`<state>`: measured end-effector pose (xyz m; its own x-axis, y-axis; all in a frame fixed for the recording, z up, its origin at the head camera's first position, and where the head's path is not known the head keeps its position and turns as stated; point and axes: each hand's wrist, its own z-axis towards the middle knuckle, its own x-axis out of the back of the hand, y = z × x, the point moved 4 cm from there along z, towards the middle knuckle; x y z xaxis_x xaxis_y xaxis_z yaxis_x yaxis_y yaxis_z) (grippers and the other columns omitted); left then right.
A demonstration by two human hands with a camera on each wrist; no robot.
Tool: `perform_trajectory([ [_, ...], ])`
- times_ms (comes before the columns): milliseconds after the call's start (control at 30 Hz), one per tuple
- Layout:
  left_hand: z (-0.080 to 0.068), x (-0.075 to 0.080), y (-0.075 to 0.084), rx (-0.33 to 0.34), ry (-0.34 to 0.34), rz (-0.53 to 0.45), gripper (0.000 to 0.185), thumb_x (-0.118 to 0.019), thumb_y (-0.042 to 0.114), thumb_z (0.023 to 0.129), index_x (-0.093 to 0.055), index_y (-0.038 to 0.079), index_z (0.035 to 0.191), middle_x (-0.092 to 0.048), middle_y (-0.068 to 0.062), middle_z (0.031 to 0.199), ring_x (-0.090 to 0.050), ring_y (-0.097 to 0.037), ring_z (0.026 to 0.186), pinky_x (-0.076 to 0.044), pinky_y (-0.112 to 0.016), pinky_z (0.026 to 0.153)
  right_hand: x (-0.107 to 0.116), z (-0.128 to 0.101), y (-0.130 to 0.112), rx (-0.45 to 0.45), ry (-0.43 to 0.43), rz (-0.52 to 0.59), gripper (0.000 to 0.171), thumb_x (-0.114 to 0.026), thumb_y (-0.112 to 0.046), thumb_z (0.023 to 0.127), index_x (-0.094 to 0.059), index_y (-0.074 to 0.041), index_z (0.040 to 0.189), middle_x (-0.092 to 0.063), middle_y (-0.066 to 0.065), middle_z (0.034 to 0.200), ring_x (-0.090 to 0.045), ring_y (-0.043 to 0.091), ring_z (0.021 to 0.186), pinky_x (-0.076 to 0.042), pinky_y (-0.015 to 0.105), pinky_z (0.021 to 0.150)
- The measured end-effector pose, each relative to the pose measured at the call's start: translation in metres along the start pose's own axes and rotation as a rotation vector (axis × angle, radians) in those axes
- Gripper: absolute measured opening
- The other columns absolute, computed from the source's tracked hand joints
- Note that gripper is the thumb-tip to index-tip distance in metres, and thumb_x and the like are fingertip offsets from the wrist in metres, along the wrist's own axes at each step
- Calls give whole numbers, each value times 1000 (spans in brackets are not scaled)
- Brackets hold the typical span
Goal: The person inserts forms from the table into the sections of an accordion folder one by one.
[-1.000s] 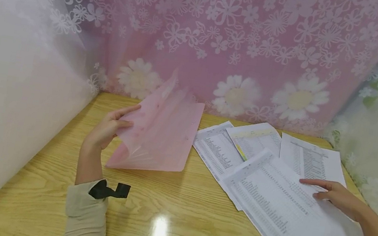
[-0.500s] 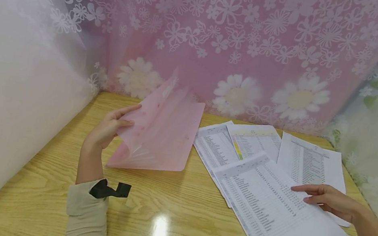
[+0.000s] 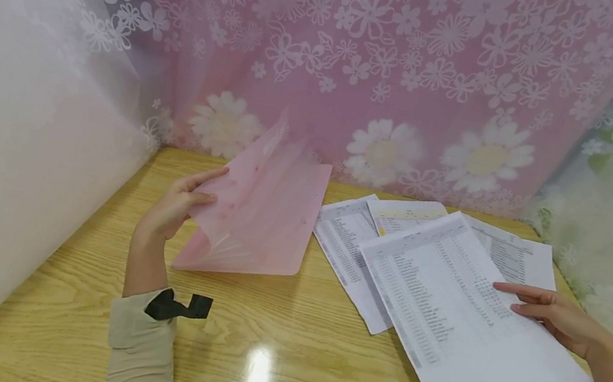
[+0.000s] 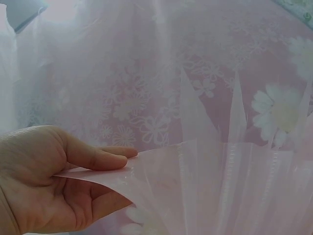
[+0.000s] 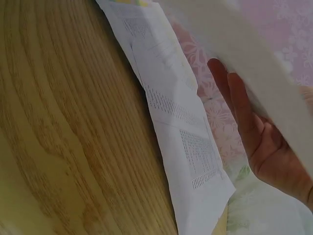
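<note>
On the right half of the wooden table (image 3: 93, 265), a large printed sheet (image 3: 460, 313) of dense columns, lifted off the wood at its near edge and tilted toward the camera. Held there by the right hand (image 3: 558, 316): thumb on top, straight fingers (image 5: 239, 105) spread flat under the paper in the right wrist view, so a light pinch between thumb and open fingers. Under and behind that sheet, 3 more printed pages: 1 (image 3: 342, 249) lying flat nearest the folder, 1 with a yellow-green band (image 3: 404, 213) farther back, 1 (image 3: 516, 259) toward the right curtain, all overlapping.

Left of the pages, just apart from them, a translucent pink expanding folder (image 3: 261, 217), its lower edge on the table and its top flap raised. Flap pinched by the left hand (image 3: 176, 208), thumb (image 4: 95, 157) pressed on the upper face and fingers curled beneath; pleated pockets fanned open to the right in the left wrist view.

At both wrists, beige sleeves with black straps (image 3: 179, 307). Behind everything, a pink curtain (image 3: 396, 66) printed with white flowers; at the left, a plain white curtain (image 3: 5, 139).
</note>
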<state>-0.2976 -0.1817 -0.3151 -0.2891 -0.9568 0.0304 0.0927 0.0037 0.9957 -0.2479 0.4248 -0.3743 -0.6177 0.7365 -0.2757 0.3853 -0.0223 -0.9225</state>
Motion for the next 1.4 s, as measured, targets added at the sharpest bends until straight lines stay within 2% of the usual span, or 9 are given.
perform_trajectory([
  [200, -1, 0, 2, 0, -4, 3, 50, -39, -1, 96, -29, 8, 145, -31, -17, 141, -55, -14, 95, -47, -24, 74, -7, 3, -7, 23, 97, -48, 51, -22, 0, 100, -41, -26, 140, -55, 1, 123, -57, 32, 102, -47, 48, 77],
  [367, -2, -1, 3, -4, -3, 4, 50, -38, -1, 96, -29, 8, 145, -32, -17, 140, -56, -13, 91, -47, -24, 73, -16, 10, -15, 43, 262, -150, 46, -33, -5, 100, -47, -29, 136, -55, -5, 120, -61, 29, 94, -50, 43, 73],
  [467, -3, -1, 3, -3, 2, 4, 50, -39, -1, 96, -29, 8, 145, -31, -17, 141, -56, -12, 87, -47, -23, 72, -24, 16, -22, 42, 388, -233, 43, -41, -9, 98, -47, -28, 137, -39, -7, 134, -61, 25, 91, -51, 39, 71],
  [600, -4, -2, 2, -4, 5, 5, 50, -38, -2, 96, -29, 7, 145, -28, -15, 142, -55, -11, 87, -47, -23, 71, -37, 26, -32, 34, 496, -326, 44, -47, -14, 97, -42, -25, 140, -7, 9, 148, -60, 19, 90, -50, 33, 71],
  [667, -4, -2, 2, -7, 2, 8, 50, -38, -2, 96, -29, 7, 145, -26, -15, 144, -55, -12, 89, -47, -23, 72, -43, 31, -37, 31, 523, -336, 45, -48, -17, 96, -42, -25, 140, -2, 15, 148, -60, 18, 89, -50, 32, 71],
  [700, -4, -2, 2, -8, 2, 11, 50, -38, -2, 96, -29, 7, 145, -26, -14, 144, -54, -12, 89, -47, -23, 72, -47, 34, -40, 35, 527, -340, 45, -49, -17, 96, -42, -24, 140, 1, 17, 149, -60, 17, 89, -50, 31, 71],
  [933, -2, -3, 2, -12, -4, 18, 50, -39, -1, 96, -30, 8, 144, -25, -13, 145, -53, -14, 92, -46, -24, 74, -69, 51, -58, 108, 548, -280, 38, -52, -12, 95, -56, -27, 129, -17, 8, 143, -61, 15, 85, -50, 28, 69],
  [1033, -1, -3, 2, -8, -7, 22, 50, -39, -1, 96, -30, 8, 145, -24, -13, 145, -52, -16, 96, -46, -24, 76, -79, 59, -65, 131, 539, -250, 39, -54, -12, 94, -55, -25, 130, -23, 5, 139, -61, 15, 86, -50, 28, 69],
  [1400, 1, -5, 1, -5, 3, 46, 51, -40, -1, 95, -32, 9, 144, -22, -9, 147, -48, -21, 104, -45, -25, 78, -106, 84, -85, 155, 526, -167, 37, -55, -10, 92, -59, -26, 125, -20, 10, 144, -61, 15, 88, -50, 28, 70],
])
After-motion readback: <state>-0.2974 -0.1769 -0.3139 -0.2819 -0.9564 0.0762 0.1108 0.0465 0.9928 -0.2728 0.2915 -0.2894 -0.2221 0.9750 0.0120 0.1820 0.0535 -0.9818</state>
